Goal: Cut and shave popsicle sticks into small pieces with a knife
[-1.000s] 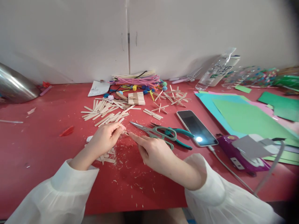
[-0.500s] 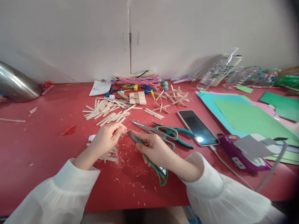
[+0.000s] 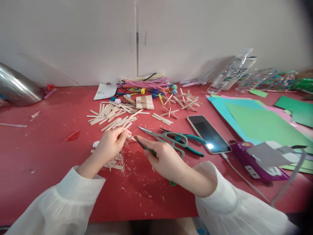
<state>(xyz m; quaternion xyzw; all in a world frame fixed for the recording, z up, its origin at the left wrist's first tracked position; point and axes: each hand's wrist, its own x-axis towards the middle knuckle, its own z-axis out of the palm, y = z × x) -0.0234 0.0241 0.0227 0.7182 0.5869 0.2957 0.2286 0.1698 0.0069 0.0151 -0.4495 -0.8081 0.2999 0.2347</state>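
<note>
My left hand [image 3: 111,145] pinches a small piece of wooden craft stick [image 3: 132,138] over the red table [image 3: 49,153]. My right hand [image 3: 163,156] is closed round green-handled thread snips [image 3: 146,148], whose blades meet the stick piece at my left fingertips. Wood shavings [image 3: 127,166] lie scattered under both hands. A heap of loose craft sticks [image 3: 112,116] lies just beyond my left hand. Grey-green scissors [image 3: 168,138] and teal-handled pliers [image 3: 188,143] rest right behind my right hand.
A phone [image 3: 209,133] on a cable lies to the right, next to a purple glue gun [image 3: 256,160]. Coloured paper sheets [image 3: 254,120] cover the right side. Pipe cleaners [image 3: 146,83], a stick block [image 3: 144,102], a plastic bottle [image 3: 230,75] and a metal bowl [image 3: 14,86] stand at the back.
A second ago my right hand showed only a pointed finger at the stick; then the snips appeared in it, and now it has rolled over so the handle is mostly hidden.
</note>
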